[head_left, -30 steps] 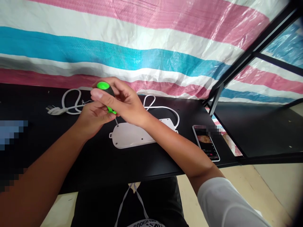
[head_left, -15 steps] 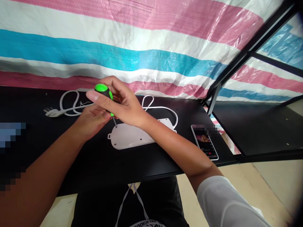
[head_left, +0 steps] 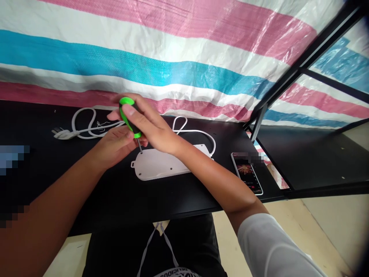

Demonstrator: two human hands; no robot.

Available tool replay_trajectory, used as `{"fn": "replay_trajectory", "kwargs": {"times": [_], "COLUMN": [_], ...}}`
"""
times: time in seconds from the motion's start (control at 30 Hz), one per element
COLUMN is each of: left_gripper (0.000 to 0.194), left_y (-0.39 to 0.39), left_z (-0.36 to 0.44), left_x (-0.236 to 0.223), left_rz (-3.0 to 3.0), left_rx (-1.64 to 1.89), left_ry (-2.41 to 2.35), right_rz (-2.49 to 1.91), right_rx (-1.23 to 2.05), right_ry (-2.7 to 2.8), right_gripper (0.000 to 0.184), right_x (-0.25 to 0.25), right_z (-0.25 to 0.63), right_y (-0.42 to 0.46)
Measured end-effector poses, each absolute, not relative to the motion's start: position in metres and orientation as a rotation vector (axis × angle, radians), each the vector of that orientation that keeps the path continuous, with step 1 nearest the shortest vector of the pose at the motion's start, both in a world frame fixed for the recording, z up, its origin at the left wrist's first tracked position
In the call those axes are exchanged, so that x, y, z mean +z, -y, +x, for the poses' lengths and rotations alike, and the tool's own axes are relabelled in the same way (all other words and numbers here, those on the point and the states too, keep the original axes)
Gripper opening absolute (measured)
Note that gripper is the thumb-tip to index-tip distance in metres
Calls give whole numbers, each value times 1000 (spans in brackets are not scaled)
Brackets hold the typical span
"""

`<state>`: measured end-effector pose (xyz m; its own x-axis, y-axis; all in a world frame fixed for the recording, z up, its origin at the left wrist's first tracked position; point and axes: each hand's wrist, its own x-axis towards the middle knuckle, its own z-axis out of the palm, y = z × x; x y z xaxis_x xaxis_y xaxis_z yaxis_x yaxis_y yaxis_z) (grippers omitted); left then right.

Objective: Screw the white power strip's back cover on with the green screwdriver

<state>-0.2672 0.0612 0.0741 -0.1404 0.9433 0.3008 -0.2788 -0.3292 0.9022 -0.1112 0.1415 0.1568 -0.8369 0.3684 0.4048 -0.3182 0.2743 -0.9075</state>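
A screwdriver with a green and black handle stands slightly tilted, its tip on a screw hole at the far left corner of a white power strip. The strip lies on the black table with its screw-holed underside up. Up at the handle, my right hand presses its thumb along the near side, with the fingers behind. Lower down, my left hand pinches around the base of the handle and the shaft. Part of the strip is hidden under my right forearm.
A white cord with a plug lies looped at the back left. To the right rests a phone with a lit screen. Black frame bars rise at the right, and a striped plastic sheet hangs behind the table.
My right hand's thumb has shifted right across the handle and its fingers have loosened and spread. The handle now leans less to the left. The strip stays in place.
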Motion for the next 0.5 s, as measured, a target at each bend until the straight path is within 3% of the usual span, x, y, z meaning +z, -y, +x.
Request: {"fn": "replay_trajectory", "kwargs": {"times": [0.1, 0.3, 0.5], "left_gripper": [37, 38, 37], "left_y": [-61, -64, -65], "left_z": [-268, -263, -266], "left_x": [72, 72, 70], "left_rz": [1210, 1208, 1185], "left_rx": [1596, 1702, 1621], "left_ry": [-848, -868, -846], "right_rz": [-59, -197, 7], "right_rx": [1682, 1417, 1657], "right_ry": [2011, 1934, 1923], "right_gripper": [31, 24, 39], "right_x": [160, 147, 154], "right_z": [-111, -118, -109], "right_y": [-141, -134, -142]}}
